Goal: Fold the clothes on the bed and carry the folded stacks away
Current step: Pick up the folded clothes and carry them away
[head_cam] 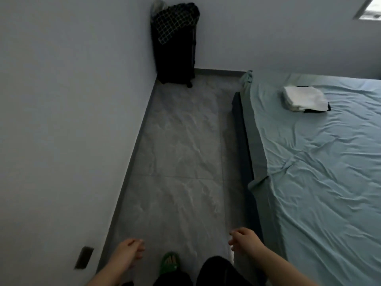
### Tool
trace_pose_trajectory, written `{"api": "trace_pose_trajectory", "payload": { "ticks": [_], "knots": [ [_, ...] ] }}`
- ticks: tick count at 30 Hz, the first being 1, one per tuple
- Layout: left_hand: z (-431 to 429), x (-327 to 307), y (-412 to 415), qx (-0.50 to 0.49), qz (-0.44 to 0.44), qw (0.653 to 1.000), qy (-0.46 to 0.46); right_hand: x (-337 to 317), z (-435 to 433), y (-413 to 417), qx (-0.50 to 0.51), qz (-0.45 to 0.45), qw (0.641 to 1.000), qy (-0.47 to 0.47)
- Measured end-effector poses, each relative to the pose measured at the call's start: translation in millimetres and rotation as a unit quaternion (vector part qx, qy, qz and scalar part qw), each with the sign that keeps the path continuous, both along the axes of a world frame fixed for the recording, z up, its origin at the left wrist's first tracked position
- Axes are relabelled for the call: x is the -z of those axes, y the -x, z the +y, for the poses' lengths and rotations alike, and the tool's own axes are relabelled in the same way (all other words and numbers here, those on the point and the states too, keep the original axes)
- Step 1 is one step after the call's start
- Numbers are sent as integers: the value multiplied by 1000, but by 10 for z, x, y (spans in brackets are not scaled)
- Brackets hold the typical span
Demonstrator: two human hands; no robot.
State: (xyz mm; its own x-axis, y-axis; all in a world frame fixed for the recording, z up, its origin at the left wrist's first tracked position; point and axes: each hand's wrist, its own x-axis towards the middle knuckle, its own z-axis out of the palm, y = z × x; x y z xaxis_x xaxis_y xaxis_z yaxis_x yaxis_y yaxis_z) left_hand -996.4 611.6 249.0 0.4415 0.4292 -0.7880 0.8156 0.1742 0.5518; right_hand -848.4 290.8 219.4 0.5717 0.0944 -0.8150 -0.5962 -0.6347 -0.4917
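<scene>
A pale wall (61, 120) is seen filling the left side, met at the far corner by a second wall in which a window (371, 9) is cut off at the top right edge. The bed (319, 172) is spread over the right side, covered by a wrinkled light teal sheet, with a dark bed frame (245, 151) exposed along its left edge. A grey marbled tile floor (181, 162) is laid as a strip between the wall and the bed. A black suitcase (175, 58) is stood upright in the far corner, touching the wall, and a black-and-white checked cloth (175, 19) is draped over its top. The folded stack (303, 98) is placed on the bed near the far left corner of the mattress; white pieces are seen on top and a dark piece is seen sticking out beneath. Both hands are held low over the floor at the bottom of the view, well apart from the stack. The left hand (129, 252) is held with a loosely curled grip and nothing is held in it. The right hand (245, 239) is held just beside the bed edge, its grip loosely curled too, nothing pinched. A green slipper (169, 263) is seen on the floor between the hands, above dark trouser legs. A dark wall socket (84, 258) is set low in the left wall.
</scene>
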Motion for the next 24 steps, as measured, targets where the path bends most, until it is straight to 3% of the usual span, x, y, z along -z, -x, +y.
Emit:
{"api": "trace_pose_trajectory", "payload": {
  "ticks": [3,7,13,19,24],
  "knots": [
    [228,-41,-732,68,-1,998,-2,49,-73,-153,48,-14,998,32],
    [414,-6,-1673,86,-10,996,15,151,-104,-477,129,22,990,48],
    [601,165,-2941,74,-8,997,15,332,99,-1561,82,40,993,80],
    [847,35,-3929,9,-14,999,30,172,568,-3177,-23,-19,997,73],
    [1148,-44,-4756,3,-29,1000,5,26,1102,-4488,46,-78,996,0]
  ]
}}
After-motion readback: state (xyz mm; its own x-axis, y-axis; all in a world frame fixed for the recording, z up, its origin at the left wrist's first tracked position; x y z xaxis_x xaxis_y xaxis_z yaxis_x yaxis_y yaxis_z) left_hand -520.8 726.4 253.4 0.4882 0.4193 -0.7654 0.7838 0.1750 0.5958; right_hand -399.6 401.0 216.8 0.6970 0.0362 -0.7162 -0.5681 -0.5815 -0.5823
